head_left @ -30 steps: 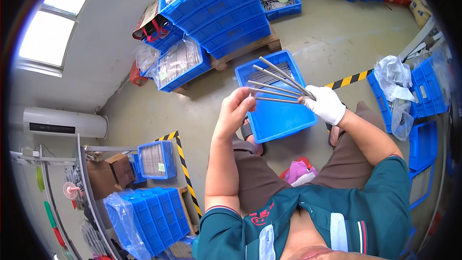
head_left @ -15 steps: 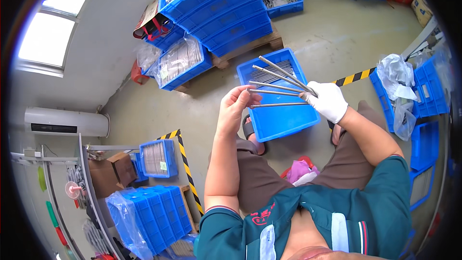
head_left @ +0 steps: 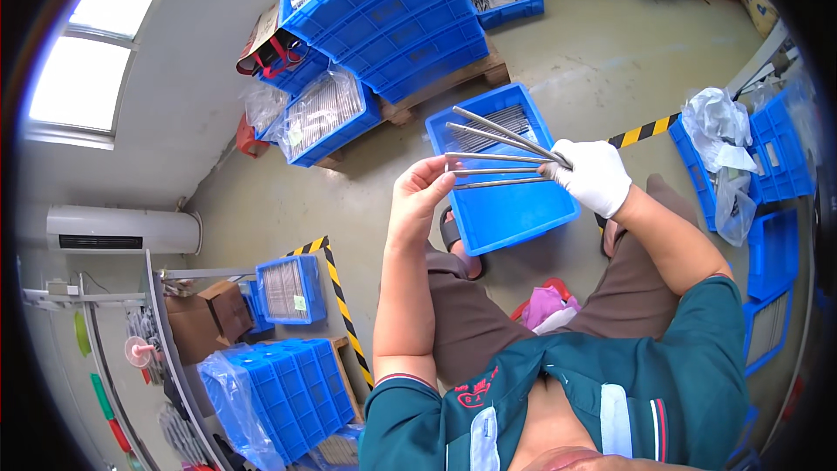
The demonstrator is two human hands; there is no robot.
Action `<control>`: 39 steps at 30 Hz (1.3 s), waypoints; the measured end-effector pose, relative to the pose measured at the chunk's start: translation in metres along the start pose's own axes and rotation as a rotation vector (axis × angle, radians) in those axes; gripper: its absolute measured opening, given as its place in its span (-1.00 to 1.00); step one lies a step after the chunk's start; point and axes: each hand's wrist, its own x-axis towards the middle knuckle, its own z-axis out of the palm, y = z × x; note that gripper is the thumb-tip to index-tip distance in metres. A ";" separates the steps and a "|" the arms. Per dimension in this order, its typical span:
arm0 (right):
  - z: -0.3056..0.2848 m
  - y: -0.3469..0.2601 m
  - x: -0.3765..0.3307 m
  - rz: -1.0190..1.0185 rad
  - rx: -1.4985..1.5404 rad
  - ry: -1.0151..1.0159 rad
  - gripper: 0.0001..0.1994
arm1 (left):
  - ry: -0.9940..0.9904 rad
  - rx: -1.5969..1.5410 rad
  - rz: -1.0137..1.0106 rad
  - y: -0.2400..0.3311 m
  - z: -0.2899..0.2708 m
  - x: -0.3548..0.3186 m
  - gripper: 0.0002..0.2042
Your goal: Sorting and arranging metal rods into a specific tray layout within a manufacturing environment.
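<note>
Several thin grey metal rods (head_left: 501,156) spread out like a fan over the blue crate (head_left: 519,218) in front of me. My right hand (head_left: 598,181), in a white glove, is closed round their right ends. At the left ends, my bare left hand (head_left: 415,196) pinches the tip of a middle rod between thumb and fingers. Exactly which rod tips it touches is hard to make out. More rods (head_left: 506,122) lie side by side in the far part of the crate, partly hidden by the held ones.
Stacked blue crates (head_left: 392,26) stand on a wooden pallet (head_left: 453,87) at the far left. More crates (head_left: 283,392) are at the near left, beside yellow-black floor tape (head_left: 338,314). Crates with plastic bags (head_left: 719,131) stand to the right. A purple cloth (head_left: 549,307) lies between my legs.
The fanned rods have shifted slightly, their left ends closer together and a little to the left. My left hand has moved slightly left, with its fingers drawn in at the tips.
</note>
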 end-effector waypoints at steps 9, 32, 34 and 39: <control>0.005 -0.002 0.000 -0.093 0.005 0.124 -0.77 | -0.028 0.070 -0.021 -0.004 0.001 0.003 -0.76; 0.006 -0.003 -0.004 -0.091 -0.087 -0.034 -0.80 | -0.074 0.178 -0.032 -0.001 -0.017 0.004 -0.70; 0.006 -0.004 -0.005 -0.103 -0.107 -0.024 -0.81 | -0.077 0.168 -0.069 0.002 -0.018 0.004 -0.72; 0.013 -0.001 -0.004 -0.034 0.027 -0.116 -0.74 | -0.085 0.038 -0.028 0.006 -0.010 0.001 -0.73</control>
